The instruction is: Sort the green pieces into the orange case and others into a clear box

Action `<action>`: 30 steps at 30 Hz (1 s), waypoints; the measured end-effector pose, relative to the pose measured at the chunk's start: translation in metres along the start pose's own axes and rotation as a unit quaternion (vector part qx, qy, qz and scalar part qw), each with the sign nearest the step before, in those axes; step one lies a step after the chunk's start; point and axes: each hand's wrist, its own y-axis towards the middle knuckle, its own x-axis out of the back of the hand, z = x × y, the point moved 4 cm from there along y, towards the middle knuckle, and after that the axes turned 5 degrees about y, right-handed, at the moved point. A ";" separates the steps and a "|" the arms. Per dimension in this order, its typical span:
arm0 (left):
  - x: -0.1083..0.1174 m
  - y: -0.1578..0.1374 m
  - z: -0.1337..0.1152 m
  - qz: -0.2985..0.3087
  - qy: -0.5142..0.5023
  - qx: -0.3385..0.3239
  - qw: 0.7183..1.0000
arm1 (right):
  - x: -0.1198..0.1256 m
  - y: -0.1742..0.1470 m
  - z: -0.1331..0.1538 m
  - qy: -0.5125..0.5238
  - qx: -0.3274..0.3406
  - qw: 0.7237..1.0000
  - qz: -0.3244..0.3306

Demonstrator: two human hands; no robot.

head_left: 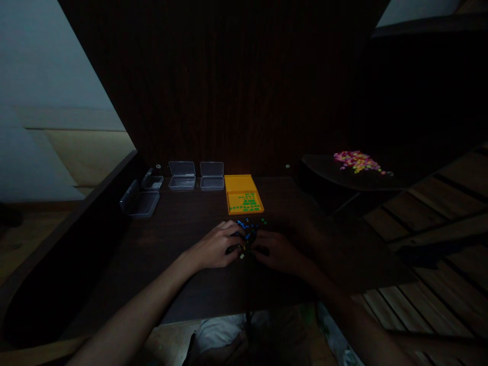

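Small loose pieces lie in a little heap on the dark tabletop, with blue pieces (247, 236), green pieces (264, 221) and a pale piece (242, 256) among them. My left hand (223, 244) rests at the heap's left side, fingers bent but apart and reaching into the pieces. Opposite it, my right hand (277, 250) curves in from the right, thumb and fingers apart. No piece shows plainly in either hand, and the dim light hides some fingertips. Just beyond the heap is a yellow box (246, 212) with its lid open, holding rows of green pieces (249, 202).
Open clear plastic boxes (182, 187) stand along the back left, with another clear box (147, 206) nearer the left side panel. On a dark shelf (324, 168) at right lies a pile of pink and yellow bits (358, 161). A tall dark panel (236, 91) rises behind.
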 end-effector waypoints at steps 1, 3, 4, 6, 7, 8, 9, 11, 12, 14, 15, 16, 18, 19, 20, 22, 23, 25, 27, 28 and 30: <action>0.001 0.000 0.000 0.003 -0.001 0.002 1.000 | 0.000 0.000 0.000 -0.001 -0.005 1.000 -0.002; 0.002 0.000 0.001 0.008 -0.005 0.007 1.000 | 0.000 -0.002 0.000 0.004 -0.014 1.000 -0.006; 0.003 0.000 0.001 0.009 -0.008 0.010 1.000 | 0.000 -0.002 0.000 0.008 -0.018 1.000 -0.010; 0.004 -0.001 0.001 0.008 -0.010 0.015 1.000 | 0.001 -0.004 -0.001 0.018 -0.023 0.999 -0.017; 0.005 -0.001 0.002 0.008 -0.010 0.017 1.000 | 0.001 -0.004 -0.002 0.022 -0.025 0.999 -0.022; 0.006 -0.001 0.002 0.009 -0.010 0.019 1.000 | 0.001 -0.005 -0.002 0.025 -0.026 0.999 -0.028; 0.006 -0.001 0.002 0.009 -0.010 0.021 1.000 | 0.001 -0.006 -0.003 0.028 -0.027 0.999 -0.036; 0.006 -0.001 0.001 0.010 -0.010 0.020 1.000 | 0.000 -0.008 -0.003 0.031 -0.028 0.998 -0.046; 0.006 -0.001 0.001 0.010 -0.011 0.018 1.000 | 0.000 -0.008 -0.003 0.032 -0.028 0.998 -0.048; 0.006 -0.001 0.001 0.009 -0.012 0.016 1.000 | -0.003 -0.009 -0.003 0.032 -0.027 0.998 -0.047; 0.005 -0.002 0.001 0.008 -0.014 0.015 1.000 | -0.004 -0.009 -0.002 0.030 -0.027 0.998 -0.047; 0.005 -0.002 0.001 0.008 -0.016 0.014 1.000 | -0.005 -0.010 -0.002 0.025 -0.026 0.998 -0.047; 0.003 -0.002 0.001 0.008 -0.022 0.009 1.000 | -0.008 -0.010 -0.001 0.004 -0.022 0.999 -0.049; 0.003 -0.002 0.001 0.009 -0.025 0.005 1.000 | -0.010 -0.010 0.000 -0.011 -0.019 0.999 -0.047; 0.002 -0.002 0.001 0.010 -0.028 0.003 1.000 | -0.011 -0.010 0.000 -0.027 -0.016 0.998 -0.045; 0.001 -0.002 0.001 0.010 -0.032 0.000 0.999 | -0.014 -0.010 0.001 -0.055 -0.014 0.998 -0.038; 0.001 -0.002 0.001 0.008 -0.034 0.000 0.999 | -0.015 -0.010 0.001 -0.064 -0.015 0.997 -0.035; 0.002 -0.002 0.001 0.003 -0.038 -0.001 0.999 | -0.016 -0.010 0.001 -0.074 -0.018 0.997 -0.031; 0.002 -0.001 0.001 0.000 -0.042 -0.001 0.999 | -0.016 -0.009 0.002 -0.075 -0.017 0.997 -0.032; 0.002 -0.001 0.001 -0.001 -0.044 -0.001 0.999 | -0.016 -0.009 0.002 -0.074 -0.016 0.997 -0.032; 0.003 -0.001 0.001 -0.001 -0.046 0.000 0.999 | -0.015 -0.009 0.003 -0.071 -0.018 0.997 -0.034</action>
